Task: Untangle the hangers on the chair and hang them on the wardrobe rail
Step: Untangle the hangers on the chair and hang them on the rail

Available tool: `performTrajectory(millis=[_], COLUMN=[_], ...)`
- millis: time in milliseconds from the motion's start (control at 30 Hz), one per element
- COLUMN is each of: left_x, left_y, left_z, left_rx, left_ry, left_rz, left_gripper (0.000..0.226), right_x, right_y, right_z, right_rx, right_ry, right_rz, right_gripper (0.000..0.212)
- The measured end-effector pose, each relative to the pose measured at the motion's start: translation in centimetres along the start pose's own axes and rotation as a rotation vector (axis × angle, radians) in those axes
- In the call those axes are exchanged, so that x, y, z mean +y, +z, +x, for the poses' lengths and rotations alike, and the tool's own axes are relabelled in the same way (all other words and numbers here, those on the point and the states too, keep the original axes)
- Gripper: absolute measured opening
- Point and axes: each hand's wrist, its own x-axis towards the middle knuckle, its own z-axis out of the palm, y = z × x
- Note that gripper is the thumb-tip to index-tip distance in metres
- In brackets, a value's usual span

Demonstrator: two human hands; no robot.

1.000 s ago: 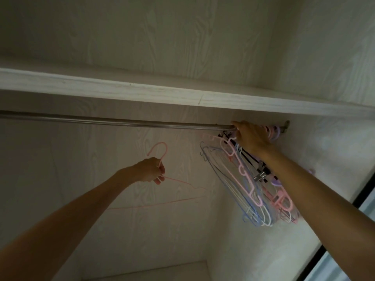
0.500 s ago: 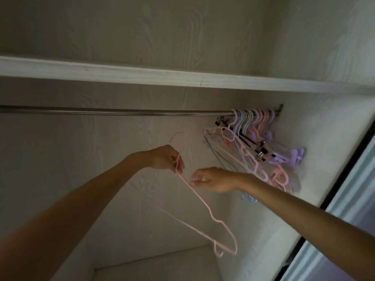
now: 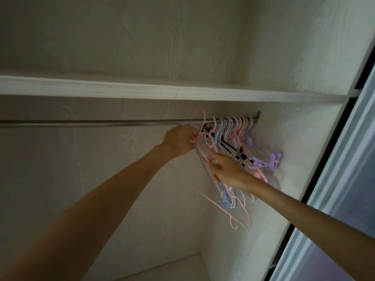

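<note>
Many pastel plastic hangers (image 3: 231,130) already hung at the metal wardrobe rail's (image 3: 101,123) right end. My left hand (image 3: 180,140) pinched the thin pink hanger (image 3: 203,126), hook over the rail; my right hand (image 3: 227,171) gripped its shoulder. Chair unseen.

Both hands (image 3: 183,139) (image 3: 228,171) on a pink hanger (image 3: 203,126), its hook over the rail (image 3: 101,123) beside hung hangers (image 3: 233,130).

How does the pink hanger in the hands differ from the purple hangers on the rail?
The pink hanger is thin, wire-like; the purple hangers look thicker and chunkier. The pink hanger is gripped by the left hand and right hand, its hook over the rail; the purple hangers hang untouched. The pink one sits left of the bunch; the purple ones are nearest the wall. Both tilt.
</note>
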Motion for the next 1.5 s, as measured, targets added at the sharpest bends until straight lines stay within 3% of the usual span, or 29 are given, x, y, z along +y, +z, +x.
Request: performTrajectory(millis=[133,333,533,600,700,767,867,1000,1133,1300,1500], left_x=[-1.8,-6.0,-6.2,-6.0,-5.6,-5.3,-4.9,-4.9,-4.8,-4.9,-4.7], left_y=[-1.7,-1.7,-1.1,-0.9,-0.7,-0.7,-0.5,-0.4,-0.2,-0.1,-0.5], left_z=[0.5,0.6,1.7,1.8,2.2,2.3,2.4,2.4,2.4,2.5,2.5], left_rx=[0.136,0.103,0.267,0.264,0.254,0.245,0.232,0.238,0.262,0.226,0.129], left_ry=[0.003,-0.08,-0.093,-0.111,-0.135,-0.141,-0.158,-0.16,-0.163,-0.171,-0.2], left_rz=[0.377,0.737,0.695,0.712,0.757,0.787,0.8,0.812,0.814,0.817,0.812], left_gripper=[0.054,0.067,0.05,0.049,0.045,0.042,0.044,0.041,0.031,0.036,0.047], right_x=[0.8,1.0,2.0,1.4,-0.3,-1.0,-0.7,1.6,4.0,5.2,4.0], right_y=[-0.6,1.4,2.2,1.0,-1.1,-1.7,-0.9,-2.0,-4.9,-5.9,-4.9], right_z=[3.0,7.4,7.0,7.3,10.2,12.7,14.9,15.6,15.3,14.7,12.3], right_rx=[0.166,0.047,-0.073,0.065,0.382,0.368,0.259,0.347,0.369,0.338,0.305], right_ry=[0.014,0.042,0.07,-0.018,-0.239,-0.38,-0.423,-0.505,-0.394,-0.258,-0.261], right_rz=[-0.164,-0.304,-0.393,-0.518,-0.425,-0.527,-0.663,-0.75,-0.825,-0.779,-0.731], right_gripper=[0.023,0.024,0.039,0.051,0.058,0.06,0.058,0.053,0.053,0.057,0.062])
